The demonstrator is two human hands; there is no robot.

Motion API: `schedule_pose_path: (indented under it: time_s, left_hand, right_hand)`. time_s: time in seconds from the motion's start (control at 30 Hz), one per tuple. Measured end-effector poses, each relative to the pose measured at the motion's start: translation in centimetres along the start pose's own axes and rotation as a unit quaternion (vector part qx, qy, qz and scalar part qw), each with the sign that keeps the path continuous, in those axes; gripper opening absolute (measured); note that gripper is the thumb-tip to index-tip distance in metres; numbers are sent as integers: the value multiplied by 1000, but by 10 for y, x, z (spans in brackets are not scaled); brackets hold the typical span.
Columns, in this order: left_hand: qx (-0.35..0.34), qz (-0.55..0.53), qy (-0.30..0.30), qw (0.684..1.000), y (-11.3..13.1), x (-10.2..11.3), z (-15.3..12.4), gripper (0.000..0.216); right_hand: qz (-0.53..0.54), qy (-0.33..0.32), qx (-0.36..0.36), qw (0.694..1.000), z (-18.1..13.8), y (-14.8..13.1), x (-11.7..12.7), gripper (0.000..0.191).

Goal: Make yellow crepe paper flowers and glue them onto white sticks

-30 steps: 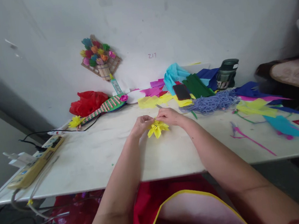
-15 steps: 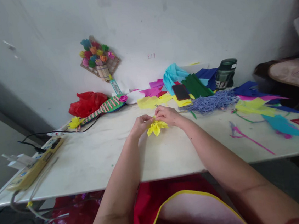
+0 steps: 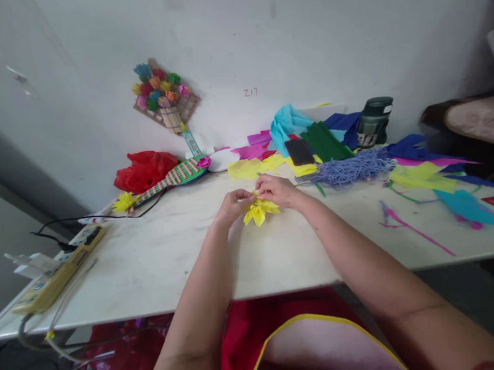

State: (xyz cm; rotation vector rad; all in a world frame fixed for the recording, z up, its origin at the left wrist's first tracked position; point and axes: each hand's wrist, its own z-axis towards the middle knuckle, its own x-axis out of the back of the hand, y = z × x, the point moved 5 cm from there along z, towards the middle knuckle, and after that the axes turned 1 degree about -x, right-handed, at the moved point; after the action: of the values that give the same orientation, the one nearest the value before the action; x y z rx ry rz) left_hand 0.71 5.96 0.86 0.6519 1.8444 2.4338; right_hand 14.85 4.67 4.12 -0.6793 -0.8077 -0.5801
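Note:
Both my hands meet over the middle of the white table (image 3: 149,266). They pinch a small yellow paper flower (image 3: 259,211) between them. My left hand (image 3: 232,205) has its fingers closed on the flower's left side. My right hand (image 3: 277,191) grips it from the right, and a thin metal tip, perhaps scissors, sticks out just above its fingers. The flower's petals hang down toward the tabletop.
Coloured paper sheets (image 3: 294,130), a phone (image 3: 299,151) and purple yarn (image 3: 351,168) lie at the back. A dark jar (image 3: 373,122), a red bag (image 3: 145,169), a striped paper guitar (image 3: 171,178) and a power strip (image 3: 57,269) are also there. Paper scraps (image 3: 441,188) litter the right.
My hands and the yellow flower stay almost in place; only small finger shifts show.

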Motion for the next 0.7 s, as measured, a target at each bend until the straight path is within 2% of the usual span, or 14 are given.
schedule_pose_path:
  time_s: [0.13, 0.33, 0.5, 0.7]
  left_hand:
    - [-9, 8, 18, 1000, 1, 2, -1, 34]
    - [-20, -35, 19, 999, 7, 2, -3, 41]
    - [-41, -75, 68, 994, 12, 8, -4, 42]
    - [53, -132, 12, 990, 0, 1, -4, 47]
  right_hand:
    - [14, 4, -1, 1000, 0, -1, 1, 9]
    - [31, 10, -3, 999, 1, -1, 2, 8]
    - [30, 29, -12, 999, 1, 2, 4, 6]
    - [34, 38, -12, 999, 1, 1, 7, 7]
